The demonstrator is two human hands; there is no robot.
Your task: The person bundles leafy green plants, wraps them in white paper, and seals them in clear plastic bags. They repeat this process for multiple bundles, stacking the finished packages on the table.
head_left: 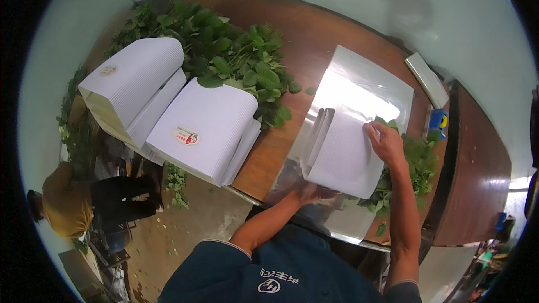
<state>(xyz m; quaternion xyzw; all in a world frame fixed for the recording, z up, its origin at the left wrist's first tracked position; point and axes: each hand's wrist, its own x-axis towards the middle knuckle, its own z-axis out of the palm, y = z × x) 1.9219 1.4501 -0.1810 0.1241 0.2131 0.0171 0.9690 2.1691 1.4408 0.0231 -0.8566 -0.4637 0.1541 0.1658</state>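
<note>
A folded white corrugated paper wrap (348,154) lies on a shiny metal sheet (370,67), with layered edges along its left side. My right hand (384,139) pinches the wrap's upper right edge between thumb and fingers. Green leafy stems (421,163) stick out from the wrap's right side, beneath my right forearm. At the near left corner, my left hand (309,193) rests low against the wrap, fingers stretched out to the right along its lower edge. What lies inside the wrap is hidden.
Two white ribbed bundles (205,120) (137,76) stand at the left of the brown table (303,17), before a heap of leafy stems (236,50). A blue tape dispenser (437,123) and a long white box (428,78) sit at right. Another person (70,207) bends at far left.
</note>
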